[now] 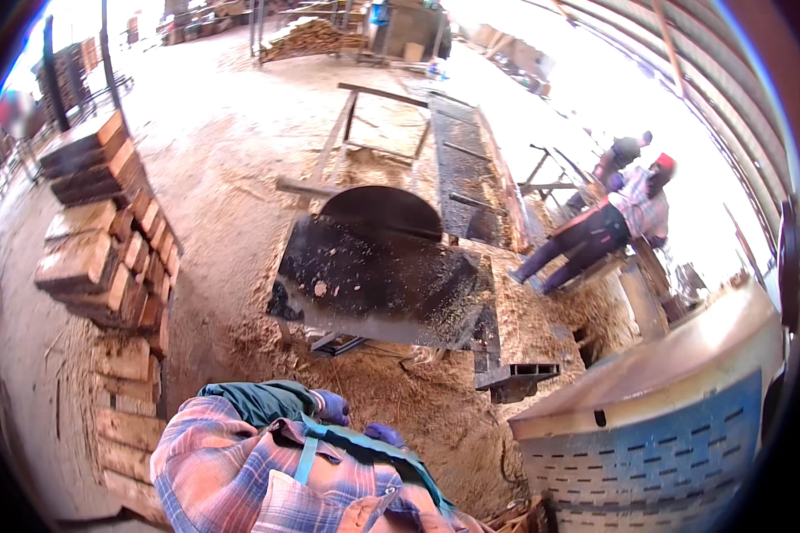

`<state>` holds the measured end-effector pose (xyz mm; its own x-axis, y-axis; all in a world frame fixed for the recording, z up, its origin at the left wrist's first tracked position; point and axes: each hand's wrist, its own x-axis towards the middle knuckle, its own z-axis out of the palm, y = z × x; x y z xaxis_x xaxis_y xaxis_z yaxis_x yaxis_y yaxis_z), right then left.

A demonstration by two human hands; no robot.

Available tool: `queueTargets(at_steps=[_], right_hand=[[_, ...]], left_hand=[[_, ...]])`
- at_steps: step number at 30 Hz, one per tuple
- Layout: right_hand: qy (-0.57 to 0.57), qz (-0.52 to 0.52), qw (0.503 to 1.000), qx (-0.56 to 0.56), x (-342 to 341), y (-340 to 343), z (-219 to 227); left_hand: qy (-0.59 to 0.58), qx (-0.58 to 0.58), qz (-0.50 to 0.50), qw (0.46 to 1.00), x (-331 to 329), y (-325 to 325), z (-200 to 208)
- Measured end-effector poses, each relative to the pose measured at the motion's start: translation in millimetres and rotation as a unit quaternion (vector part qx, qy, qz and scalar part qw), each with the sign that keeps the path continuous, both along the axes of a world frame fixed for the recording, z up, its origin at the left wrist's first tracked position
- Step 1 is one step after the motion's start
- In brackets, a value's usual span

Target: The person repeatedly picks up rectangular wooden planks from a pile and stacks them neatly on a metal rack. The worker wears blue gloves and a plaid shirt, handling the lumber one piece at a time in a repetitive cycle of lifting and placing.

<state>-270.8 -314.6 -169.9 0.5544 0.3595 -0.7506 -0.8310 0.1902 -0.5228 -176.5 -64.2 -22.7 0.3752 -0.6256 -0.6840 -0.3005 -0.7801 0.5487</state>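
Your L hand (332,407) & R hand (383,433), gloved, hang empty, fingers curled, grip unclear; saw desk (373,284) lies ahead, long axis running away from you, L hand nearer, wood stack (107,258) left.

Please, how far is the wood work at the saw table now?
Already done, it seems: cut wooden blocks stand stacked at the left, and sawdust lies around the saw table. In hand: nothing; the gloved left hand and right hand sit near the body, holding no wood. How much is left cannot be told; another person bends beside the table.
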Motion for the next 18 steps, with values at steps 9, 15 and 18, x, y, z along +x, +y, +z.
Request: queueTargets(at_steps=[9,15,18], right_hand=[[0.033,0.132,0.980,-0.149,40,-177,5],[0.132,0.066,0.971,-0.189,40,-225,0],[-0.202,0.444,0.797,-0.357,57,-209,-12]], left_hand=[[0.030,-0.034,0.167,0.985,-39,-61,-43],[0.040,-0.016,0.160,0.986,-28,-93,13],[0.043,-0.026,0.189,0.981,-25,-86,4]])
